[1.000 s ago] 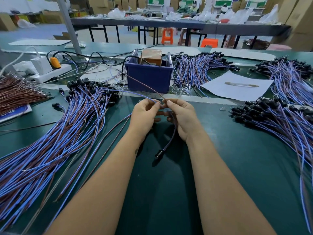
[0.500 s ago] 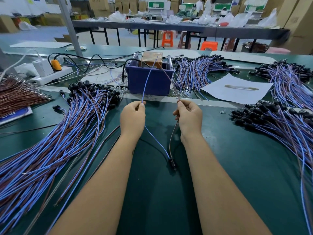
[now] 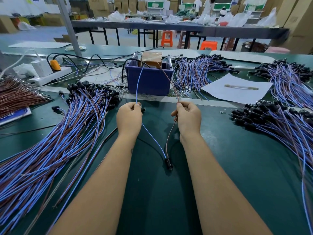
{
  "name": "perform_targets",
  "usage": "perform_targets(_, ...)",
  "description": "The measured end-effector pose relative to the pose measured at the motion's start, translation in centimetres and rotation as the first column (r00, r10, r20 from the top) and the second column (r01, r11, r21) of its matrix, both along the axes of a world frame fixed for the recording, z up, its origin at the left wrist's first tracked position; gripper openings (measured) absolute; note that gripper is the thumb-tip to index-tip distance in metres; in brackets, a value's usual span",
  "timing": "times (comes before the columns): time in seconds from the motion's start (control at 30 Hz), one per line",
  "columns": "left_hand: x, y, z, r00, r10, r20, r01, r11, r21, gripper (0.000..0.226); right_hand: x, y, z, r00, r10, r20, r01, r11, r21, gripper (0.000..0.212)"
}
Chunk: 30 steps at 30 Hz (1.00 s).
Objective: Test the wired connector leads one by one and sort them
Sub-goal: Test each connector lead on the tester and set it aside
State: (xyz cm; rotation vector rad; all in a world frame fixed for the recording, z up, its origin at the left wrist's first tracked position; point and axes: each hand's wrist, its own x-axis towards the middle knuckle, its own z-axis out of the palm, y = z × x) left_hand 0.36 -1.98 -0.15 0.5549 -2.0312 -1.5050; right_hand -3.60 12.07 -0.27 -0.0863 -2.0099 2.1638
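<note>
One connector lead hangs between my hands: its black connector (image 3: 168, 163) lies on the green mat near me. My left hand (image 3: 129, 118) pinches the lead's blue wire (image 3: 138, 83), which rises toward the brown block in the blue bin (image 3: 149, 82). My right hand (image 3: 187, 118) pinches the brown wire (image 3: 171, 133), whose end also reaches up toward the bin. A big pile of blue-and-brown leads (image 3: 50, 133) fans out at the left. Another pile of leads (image 3: 279, 122) lies at the right.
More lead bundles (image 3: 194, 72) lie behind the bin and at the far right (image 3: 288, 77). A white paper sheet (image 3: 237, 89) sits right of the bin. A power strip (image 3: 50, 73) with plugs and black cables is back left. Brown wires (image 3: 17, 94) lie at the left edge.
My hands have parted from each other, spreading the two wires into a V. The wire ends now point up toward the blue bin, and the connector has slid nearer to me.
</note>
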Motion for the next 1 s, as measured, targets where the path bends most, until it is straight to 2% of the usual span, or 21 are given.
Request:
perform_targets(0.17, -0.06, -0.07, 0.08, 1.0, 0.021, 0.007, -0.021, 1.0, 0.023, 0.035, -0.09, -0.06, -0.13, 1.0, -0.015, 0.005, 0.015, 0.999, 0.03, 0.009)
perform_targets(0.6, -0.22, -0.17, 0.02, 1.0, 0.022, -0.02, -0.021, 0.998, 0.057, 0.034, -0.08, -0.12, -0.08, 0.999, -0.035, 0.029, 0.032, 0.993, 0.11, 0.011)
perform_targets(0.87, -0.04, -0.23, 0.0, 0.999, 0.031, -0.026, -0.03, 0.998, 0.053, 0.036, 0.11, -0.07, -0.05, 0.999, -0.03, 0.033, 0.026, 0.992, 0.121, 0.011)
perform_targets(1.0, -0.03, -0.16, -0.01, 0.998, 0.048, -0.044, -0.043, 0.994, 0.098, 0.036, 0.15, -0.09, -0.02, 0.999, -0.029, 0.035, 0.025, 0.993, 0.119, 0.01)
